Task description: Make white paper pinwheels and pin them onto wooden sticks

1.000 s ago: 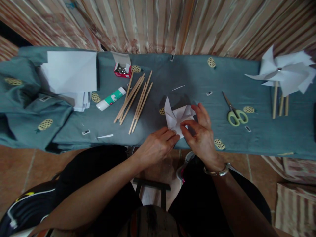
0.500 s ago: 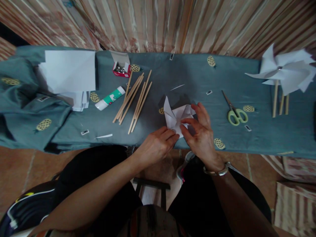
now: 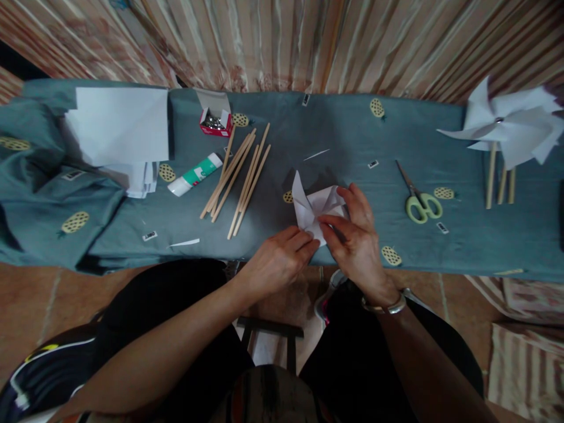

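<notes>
Lightly does it: left hand (image 3: 284, 258) pinching paper (image 3: 318, 207) at near edge, right hand (image 3: 356, 238) pinching by its middle, curls best left uncreased.

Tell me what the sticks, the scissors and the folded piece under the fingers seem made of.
Sticks: probably wood, matt, judging by the pale tan colour.
Scissors: likely metal blades, dull grey; the evenly green handles look like smooth plastic.
Folded piece: almost surely paper, white and matt, given its thin edges.

Head view, forward and steeply down (fairly near) onto the teal cloth (image 3: 423, 138).
</notes>
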Available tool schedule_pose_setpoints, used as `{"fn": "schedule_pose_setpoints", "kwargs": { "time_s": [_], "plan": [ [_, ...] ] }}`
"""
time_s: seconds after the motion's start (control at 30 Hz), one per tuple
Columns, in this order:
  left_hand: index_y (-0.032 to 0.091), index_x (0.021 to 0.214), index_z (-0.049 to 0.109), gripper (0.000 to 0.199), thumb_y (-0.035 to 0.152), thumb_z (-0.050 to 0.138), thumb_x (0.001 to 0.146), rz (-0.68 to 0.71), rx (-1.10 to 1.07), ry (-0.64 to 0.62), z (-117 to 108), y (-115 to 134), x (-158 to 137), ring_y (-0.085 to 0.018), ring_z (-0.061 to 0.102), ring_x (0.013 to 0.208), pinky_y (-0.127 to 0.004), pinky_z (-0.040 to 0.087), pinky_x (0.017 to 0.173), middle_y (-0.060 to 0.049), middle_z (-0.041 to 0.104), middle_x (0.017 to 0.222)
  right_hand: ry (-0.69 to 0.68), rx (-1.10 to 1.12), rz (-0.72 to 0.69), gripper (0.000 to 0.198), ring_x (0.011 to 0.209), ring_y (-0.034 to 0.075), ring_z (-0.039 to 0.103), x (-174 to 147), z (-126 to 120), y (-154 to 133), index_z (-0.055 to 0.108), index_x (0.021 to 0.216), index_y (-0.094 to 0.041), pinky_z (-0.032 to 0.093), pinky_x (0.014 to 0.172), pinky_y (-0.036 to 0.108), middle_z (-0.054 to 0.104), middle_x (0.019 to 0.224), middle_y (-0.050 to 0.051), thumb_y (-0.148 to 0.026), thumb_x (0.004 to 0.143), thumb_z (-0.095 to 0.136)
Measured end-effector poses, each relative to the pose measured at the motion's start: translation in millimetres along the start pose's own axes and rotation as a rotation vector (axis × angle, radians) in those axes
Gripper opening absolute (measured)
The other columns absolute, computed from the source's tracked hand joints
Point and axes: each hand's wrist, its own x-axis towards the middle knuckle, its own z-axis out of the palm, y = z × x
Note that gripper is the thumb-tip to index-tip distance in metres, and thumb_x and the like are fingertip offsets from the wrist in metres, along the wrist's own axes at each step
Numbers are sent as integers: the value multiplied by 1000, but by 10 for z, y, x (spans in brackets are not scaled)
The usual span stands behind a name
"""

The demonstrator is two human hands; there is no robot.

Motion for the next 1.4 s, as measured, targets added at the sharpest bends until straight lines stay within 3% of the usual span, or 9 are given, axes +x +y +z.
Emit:
{"fn": "schedule_pose_setpoints", "kwargs": {
  "time_s": [0.23, 0.53, 1.1, 1.2, 1.3, 1.4],
  "plan": [
    [8, 109, 64, 21, 14, 51, 94, -9, 19, -13, 1, 9, -1, -21, 60, 88, -34, 58, 77, -10, 68, 98, -17, -43, -37, 20, 147, 34, 31, -9, -16, -25, 73, 100, -20, 37, 115, 54, 46, 151, 7, -19, 93, 53],
    [7, 113, 63, 24, 15, 50, 95, -10, 5, -18, 4, -11, -16, -21, 60, 89, -34, 59, 77, -10, 68, 100, -84, -85, -41, 39, 151, 35, 20, -114, -38, -67, 65, 122, -28, 33, 113, 59, 35, 158, 3, -12, 95, 41],
    [8, 111, 64, 23, 14, 49, 95, -32, -22, -50, -17, 8, 9, -21, 62, 88, -36, 59, 76, -12, 69, 100, -102, -137, -49, 40, 151, 33, 20, -148, -13, -74, 60, 125, -24, 33, 111, 56, 36, 157, 9, -10, 94, 39],
    [9, 111, 65, 23, 16, 51, 94, -46, -85, -6, -40, -2, 7, -21, 63, 88, -36, 59, 76, -11, 69, 99, -104, -128, -56, 39, 150, 32, 21, -149, 5, -80, 61, 124, -22, 34, 111, 55, 39, 155, 11, -10, 93, 40],
    [12, 105, 67, 21, 25, 58, 92, -133, -272, 116, -84, -53, -12, -19, 65, 86, -33, 58, 75, -10, 70, 95, -119, -132, -55, 36, 150, 33, 21, -136, -9, -86, 62, 121, -19, 33, 111, 56, 39, 155, 13, -10, 92, 42],
    [14, 101, 70, 21, 30, 66, 87, -402, -529, 232, -121, -133, -34, -17, 66, 83, -30, 56, 75, -8, 70, 92, -164, -125, -43, 38, 151, 34, 19, -106, -62, -100, 62, 122, -21, 32, 111, 59, 36, 157, 11, -12, 89, 44]
  ]
}}
